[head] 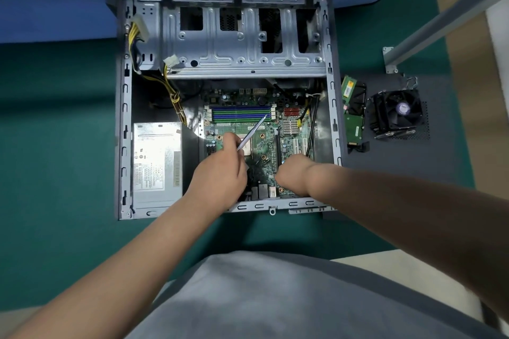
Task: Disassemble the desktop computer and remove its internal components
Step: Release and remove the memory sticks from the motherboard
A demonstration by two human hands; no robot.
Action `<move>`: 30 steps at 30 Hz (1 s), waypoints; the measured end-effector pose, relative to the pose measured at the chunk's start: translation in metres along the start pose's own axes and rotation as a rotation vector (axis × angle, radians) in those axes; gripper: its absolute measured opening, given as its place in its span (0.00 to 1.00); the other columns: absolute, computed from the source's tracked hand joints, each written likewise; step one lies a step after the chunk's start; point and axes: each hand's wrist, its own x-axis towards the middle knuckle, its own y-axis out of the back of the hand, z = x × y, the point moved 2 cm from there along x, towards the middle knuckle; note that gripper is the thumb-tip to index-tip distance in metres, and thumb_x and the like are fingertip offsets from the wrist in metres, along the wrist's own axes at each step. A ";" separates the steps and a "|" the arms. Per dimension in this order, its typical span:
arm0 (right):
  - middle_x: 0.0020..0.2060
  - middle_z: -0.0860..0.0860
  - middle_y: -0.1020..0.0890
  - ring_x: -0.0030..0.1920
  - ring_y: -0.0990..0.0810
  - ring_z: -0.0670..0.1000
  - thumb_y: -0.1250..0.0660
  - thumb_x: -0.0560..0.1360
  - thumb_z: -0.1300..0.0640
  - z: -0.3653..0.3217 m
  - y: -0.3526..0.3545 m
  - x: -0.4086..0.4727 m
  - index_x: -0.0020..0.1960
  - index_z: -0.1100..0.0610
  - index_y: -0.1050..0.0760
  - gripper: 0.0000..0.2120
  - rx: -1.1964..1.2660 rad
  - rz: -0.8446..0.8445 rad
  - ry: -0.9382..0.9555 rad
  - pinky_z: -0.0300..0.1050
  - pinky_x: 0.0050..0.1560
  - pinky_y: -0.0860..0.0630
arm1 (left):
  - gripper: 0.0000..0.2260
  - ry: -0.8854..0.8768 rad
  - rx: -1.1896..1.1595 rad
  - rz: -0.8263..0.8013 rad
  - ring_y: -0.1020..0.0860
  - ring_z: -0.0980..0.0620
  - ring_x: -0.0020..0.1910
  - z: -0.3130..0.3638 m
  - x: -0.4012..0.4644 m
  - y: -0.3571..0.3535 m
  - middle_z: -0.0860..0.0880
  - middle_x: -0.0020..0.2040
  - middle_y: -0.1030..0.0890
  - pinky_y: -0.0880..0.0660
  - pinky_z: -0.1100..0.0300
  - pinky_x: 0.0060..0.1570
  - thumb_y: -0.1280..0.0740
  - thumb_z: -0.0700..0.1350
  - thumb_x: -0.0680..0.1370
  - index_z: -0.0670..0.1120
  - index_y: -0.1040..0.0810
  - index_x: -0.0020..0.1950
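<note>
An open desktop case point(122, 118) lies flat on a green mat. Its green motherboard point(264, 143) shows blue and green memory slots point(239, 114) and the CPU socket point(248, 144). My left hand point(220, 170) grips a thin silver tool point(252, 131), a screwdriver or a socket lever, that slants up and right over the socket. My right hand point(292, 173) rests on the board's lower right, its fingers curled under and hidden. A silver power supply point(157, 162) sits in the case's lower left, with yellow and black cables point(173, 96) running up from it.
Right of the case, on a dark panel point(399, 162), lie a black CPU cooler fan point(396, 113), a green expansion card point(354, 126) and a memory stick point(348, 87). A grey metal bar point(440, 19) slants across the upper right. The empty drive cage point(242, 36) spans the case's top.
</note>
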 end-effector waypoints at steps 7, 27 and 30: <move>0.31 0.49 0.30 0.35 0.28 0.52 0.38 0.75 0.68 0.001 -0.003 0.002 0.45 0.59 0.27 0.06 -0.021 -0.001 -0.012 0.43 0.35 0.28 | 0.03 0.004 0.013 0.004 0.27 0.47 0.29 0.000 -0.001 -0.001 0.49 0.32 0.26 0.36 0.54 0.29 0.48 0.46 0.82 0.48 0.40 0.53; 0.30 0.49 0.30 0.29 0.31 0.48 0.37 0.75 0.68 0.001 -0.005 0.001 0.38 0.59 0.31 0.10 -0.011 0.016 -0.018 0.42 0.33 0.28 | 0.03 0.008 0.003 -0.001 0.27 0.47 0.28 -0.001 0.000 -0.001 0.48 0.32 0.26 0.34 0.54 0.27 0.48 0.46 0.82 0.47 0.40 0.52; 0.30 0.49 0.31 0.29 0.32 0.48 0.37 0.75 0.68 0.002 -0.004 -0.001 0.38 0.59 0.30 0.09 0.007 0.016 -0.019 0.42 0.34 0.28 | 0.03 0.002 -0.001 -0.001 0.27 0.47 0.27 -0.001 0.000 -0.001 0.49 0.32 0.26 0.35 0.55 0.27 0.48 0.46 0.82 0.47 0.40 0.52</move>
